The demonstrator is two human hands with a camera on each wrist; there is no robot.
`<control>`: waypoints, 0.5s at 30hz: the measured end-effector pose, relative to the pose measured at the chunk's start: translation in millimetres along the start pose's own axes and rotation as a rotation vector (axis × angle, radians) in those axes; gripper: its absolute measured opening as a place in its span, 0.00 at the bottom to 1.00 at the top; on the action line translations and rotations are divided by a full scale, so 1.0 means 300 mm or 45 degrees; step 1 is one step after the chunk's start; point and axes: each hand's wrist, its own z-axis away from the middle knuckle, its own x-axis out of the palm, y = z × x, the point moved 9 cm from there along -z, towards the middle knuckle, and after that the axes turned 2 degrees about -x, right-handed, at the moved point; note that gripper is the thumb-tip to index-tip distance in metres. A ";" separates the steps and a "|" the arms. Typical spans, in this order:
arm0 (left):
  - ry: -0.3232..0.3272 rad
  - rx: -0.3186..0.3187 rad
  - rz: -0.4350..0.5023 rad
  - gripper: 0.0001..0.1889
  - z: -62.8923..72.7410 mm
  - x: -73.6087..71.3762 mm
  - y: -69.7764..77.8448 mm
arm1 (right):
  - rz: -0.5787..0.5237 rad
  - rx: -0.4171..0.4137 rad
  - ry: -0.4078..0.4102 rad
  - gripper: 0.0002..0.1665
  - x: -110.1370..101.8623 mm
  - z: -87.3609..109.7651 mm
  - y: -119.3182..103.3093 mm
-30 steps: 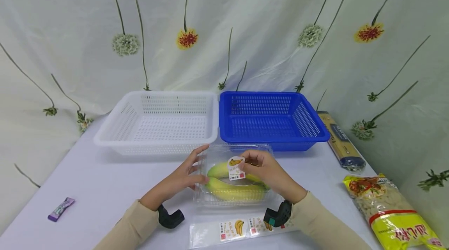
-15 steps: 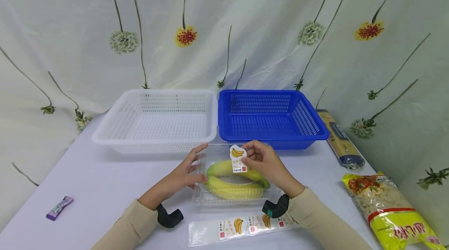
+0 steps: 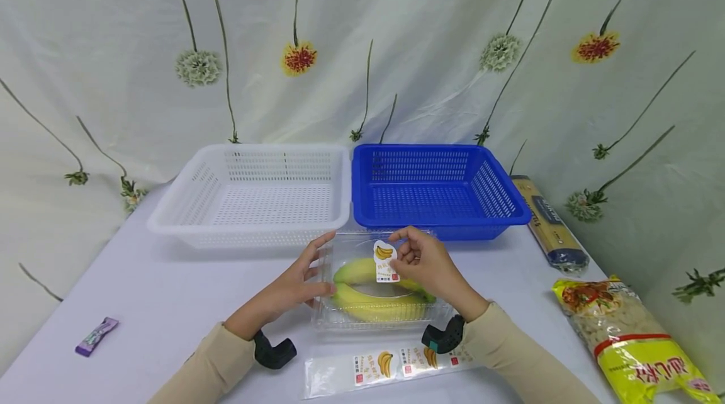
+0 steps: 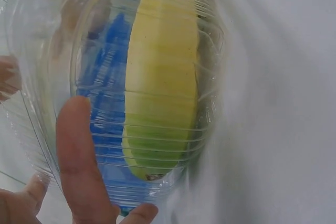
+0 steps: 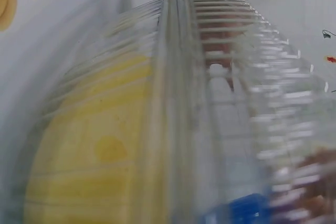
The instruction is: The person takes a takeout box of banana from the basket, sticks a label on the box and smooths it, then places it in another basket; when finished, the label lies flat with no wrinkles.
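Note:
A clear plastic clamshell box [image 3: 354,245] with green-tipped yellow bananas [image 3: 376,311] inside sits at the front middle of the table. My left hand [image 3: 291,287] holds the box by its left end, thumb towards the front and index finger at the back corner. Its thumb [image 4: 79,156] lies along the ribbed wall in the left wrist view. Over the lid, my right hand [image 3: 433,265] pinches the right edge of a white banana sticker [image 3: 386,253] between thumb and finger. In the right wrist view, the ribbed box wall [image 5: 220,24] fills the middle and hides the fingertips.
Behind the box stand a white basket [image 3: 255,228] and a blue basket [image 3: 442,223]. A sticker strip [image 3: 334,375] lies in front. Right are a long noodle pack [image 3: 549,224] and a yellow food bag [image 3: 629,341]; left, a small purple packet [image 3: 96,336].
The sticker and right hand first moved back and slightly right over the lid; the sticker then came slightly down towards me. The left hand has stayed on the box.

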 end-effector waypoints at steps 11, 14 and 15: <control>-0.004 -0.007 -0.008 0.57 0.003 0.001 0.005 | 0.063 0.026 0.001 0.28 0.002 0.002 0.006; -0.002 -0.008 -0.010 0.57 0.006 0.001 0.008 | 0.086 0.028 0.025 0.30 -0.001 0.004 0.003; -0.002 -0.009 -0.009 0.57 0.006 0.002 0.008 | 0.101 0.028 0.035 0.30 -0.002 0.004 0.002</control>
